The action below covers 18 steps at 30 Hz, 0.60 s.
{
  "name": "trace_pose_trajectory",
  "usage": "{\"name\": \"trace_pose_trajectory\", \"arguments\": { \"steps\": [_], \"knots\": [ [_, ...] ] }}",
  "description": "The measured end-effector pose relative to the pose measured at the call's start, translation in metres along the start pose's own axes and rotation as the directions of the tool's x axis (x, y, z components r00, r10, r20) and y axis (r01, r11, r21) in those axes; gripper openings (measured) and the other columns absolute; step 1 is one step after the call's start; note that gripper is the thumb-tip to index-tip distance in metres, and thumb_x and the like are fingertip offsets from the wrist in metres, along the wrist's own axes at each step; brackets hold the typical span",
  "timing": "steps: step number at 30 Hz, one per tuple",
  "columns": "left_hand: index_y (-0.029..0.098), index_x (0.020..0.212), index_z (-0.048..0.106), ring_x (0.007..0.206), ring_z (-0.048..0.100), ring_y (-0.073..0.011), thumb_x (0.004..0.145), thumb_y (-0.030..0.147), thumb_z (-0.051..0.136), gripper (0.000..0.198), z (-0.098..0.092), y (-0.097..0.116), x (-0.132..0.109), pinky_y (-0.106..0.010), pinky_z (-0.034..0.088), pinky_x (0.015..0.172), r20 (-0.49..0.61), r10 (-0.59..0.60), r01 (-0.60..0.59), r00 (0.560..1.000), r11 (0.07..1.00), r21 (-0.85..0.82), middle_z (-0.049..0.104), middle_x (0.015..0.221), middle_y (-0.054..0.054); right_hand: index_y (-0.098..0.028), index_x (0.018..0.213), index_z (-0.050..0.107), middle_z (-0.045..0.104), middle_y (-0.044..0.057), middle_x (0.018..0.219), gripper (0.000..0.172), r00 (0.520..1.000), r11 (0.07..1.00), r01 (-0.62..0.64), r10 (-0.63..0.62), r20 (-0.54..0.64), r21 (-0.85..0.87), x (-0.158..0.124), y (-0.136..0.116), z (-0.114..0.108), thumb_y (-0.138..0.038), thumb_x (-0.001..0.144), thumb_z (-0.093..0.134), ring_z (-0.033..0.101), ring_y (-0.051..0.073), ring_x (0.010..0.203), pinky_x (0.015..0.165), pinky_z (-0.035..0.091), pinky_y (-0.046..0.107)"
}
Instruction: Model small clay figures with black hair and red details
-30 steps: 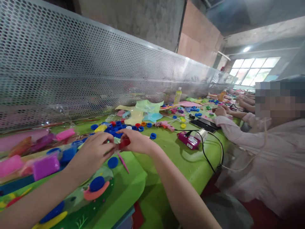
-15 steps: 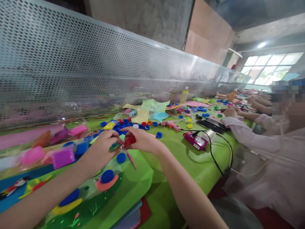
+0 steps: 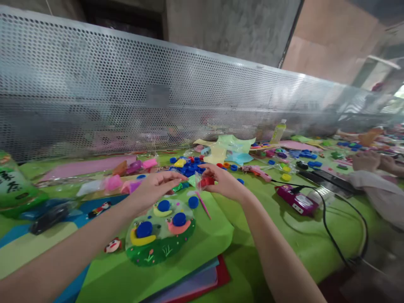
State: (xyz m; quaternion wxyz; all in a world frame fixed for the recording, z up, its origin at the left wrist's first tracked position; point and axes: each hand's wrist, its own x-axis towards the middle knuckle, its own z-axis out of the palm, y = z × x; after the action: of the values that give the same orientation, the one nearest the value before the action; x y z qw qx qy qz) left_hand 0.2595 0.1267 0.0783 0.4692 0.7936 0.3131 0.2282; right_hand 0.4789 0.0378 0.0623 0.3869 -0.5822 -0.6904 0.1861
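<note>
My right hand [image 3: 225, 182] holds a small red lump in clear plastic [image 3: 206, 182] between thumb and fingers. To its left, my left hand [image 3: 162, 185] has its fingers stretched out loosely, with the fingertips by a shiny green piece [image 3: 180, 186]; whether they touch is unclear. Below the hands lies a rounded green picture [image 3: 151, 255] with several raised snails whose shells are blue discs, among them a pink snail [image 3: 179, 223]. A loose blue cap [image 3: 193, 202] and a thin pink stick [image 3: 203, 205] rest beside it on green sheets [image 3: 217, 227].
Blue caps [image 3: 191, 169] are piled behind my hands. A purple power strip [image 3: 296, 200] with black cables sits at right, near another person's sleeve [image 3: 377, 198]. A green snack bag [image 3: 19, 185] stands at far left. A perforated metal screen [image 3: 189, 92] runs behind.
The view has swung left, so things appear further right. My left hand has drawn away from my right. The red lump stays in my right hand.
</note>
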Motion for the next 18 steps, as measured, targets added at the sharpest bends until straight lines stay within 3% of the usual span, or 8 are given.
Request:
{"name": "trace_pose_trajectory", "arguments": {
  "steps": [6,10,15,18],
  "knots": [
    [0.013,0.101,0.061,0.078,0.064,-0.0151,0.092,0.038,0.058,0.026,0.001,0.002,-0.003,-0.034,0.056,0.071,0.044,0.038,-0.042,0.998,0.994,0.097,0.065,0.092,-0.004,-0.018,0.125,0.055,0.060,0.009,0.121,0.035,0.999,0.998,0.014,-0.017,0.037,0.068,0.000,-0.001,0.002,-0.034,0.094,0.060,0.063,0.022,0.101,0.085,0.055,0.044],
    [0.013,0.097,0.062,0.081,0.063,-0.0158,0.093,0.037,0.057,0.025,0.004,0.010,-0.005,-0.034,0.055,0.072,-0.011,0.183,-0.175,0.983,0.954,0.242,0.065,0.094,-0.004,-0.018,0.124,0.055,0.060,0.009,0.121,0.035,0.997,0.995,0.031,-0.038,0.065,0.096,-0.002,-0.009,0.002,-0.033,0.094,0.060,0.063,0.023,0.101,0.085,0.055,0.044],
    [0.014,0.093,0.064,0.090,0.063,-0.0177,0.091,0.032,0.060,0.018,0.011,0.018,-0.002,-0.037,0.054,0.080,0.037,0.391,-0.361,0.920,0.806,0.469,0.065,0.098,-0.005,-0.018,0.124,0.056,0.060,0.009,0.121,0.034,0.995,0.994,0.038,-0.048,0.090,0.103,-0.003,-0.016,0.002,-0.033,0.093,0.060,0.063,0.023,0.101,0.085,0.055,0.044],
    [0.015,0.094,0.064,0.095,0.062,-0.0188,0.091,0.030,0.060,0.016,0.014,0.016,0.003,-0.040,0.053,0.086,0.065,0.454,-0.402,0.889,0.704,0.586,0.065,0.101,-0.005,-0.017,0.123,0.056,0.061,0.009,0.120,0.034,0.995,0.996,0.031,-0.038,0.089,0.085,-0.004,-0.019,0.002,-0.033,0.093,0.061,0.063,0.023,0.101,0.086,0.054,0.044]
  ]
}}
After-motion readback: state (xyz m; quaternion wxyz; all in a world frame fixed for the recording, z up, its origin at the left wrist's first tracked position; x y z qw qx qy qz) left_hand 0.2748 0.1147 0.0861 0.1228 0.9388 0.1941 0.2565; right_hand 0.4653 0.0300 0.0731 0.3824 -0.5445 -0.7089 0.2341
